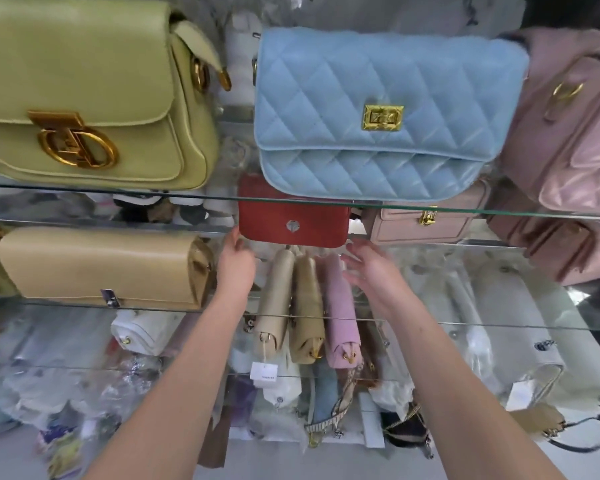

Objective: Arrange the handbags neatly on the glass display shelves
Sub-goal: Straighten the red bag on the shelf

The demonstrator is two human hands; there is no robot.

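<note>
Red handbag (293,216) (glass shelf (84,190) above); both hands flank it, empty.

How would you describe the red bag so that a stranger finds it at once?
Find the big quilted blue bag on the top glass shelf. Just below it, one shelf down, stands the red bag. It alone is red, with a round silver clasp; the pink bag beside it has a gold one.

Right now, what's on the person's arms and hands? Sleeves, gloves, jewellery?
Nothing worn that shows. The left hand and right hand are bare, with no gloves, rings or watch visible. Both forearms are bare down to the bottom of the frame, with no sleeve in view. The fingers are motion-blurred, so small details can't be ruled out.
</note>
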